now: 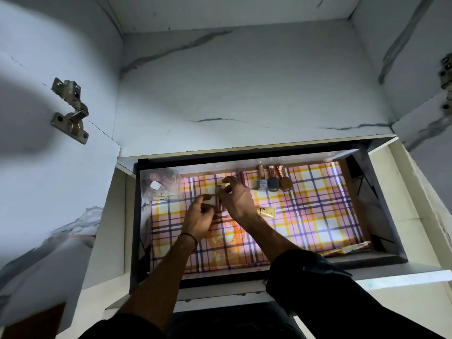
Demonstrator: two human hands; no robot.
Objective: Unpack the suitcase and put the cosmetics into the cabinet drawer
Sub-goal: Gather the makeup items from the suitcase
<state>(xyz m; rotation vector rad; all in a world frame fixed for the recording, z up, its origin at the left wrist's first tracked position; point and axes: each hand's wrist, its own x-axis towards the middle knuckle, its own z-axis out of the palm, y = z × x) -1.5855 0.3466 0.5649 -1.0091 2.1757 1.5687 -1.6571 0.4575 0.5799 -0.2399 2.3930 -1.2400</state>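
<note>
Plaid paper (318, 204) in pink, yellow and purple lines the floor of the open drawer (384, 204), which fills the lower middle of the frame. Both hands meet over the left-centre of it. The right hand (238, 200) has its fingers curled round the upper part of a slim reddish tube (217, 205) that stands roughly upright between the hands. The left hand (198, 221) reaches in from below with fingers bent and fingertips at the tube's side — whether they actually grip it cannot be told.

Along the drawer's far edge, three nail polish bottles (272, 183) lie side by side, touching, caps pointing away. Just left of them lies a pink tube (241, 178), partly behind the right hand. A gold tube (267, 212) lies on the paper just beside the right wrist. In the drawer's upper left corner sits a clear box (161, 184) holding small items — too blurred to name. A metal hinge (71, 110) is fixed to the cabinet wall at the upper left of the frame.
</note>
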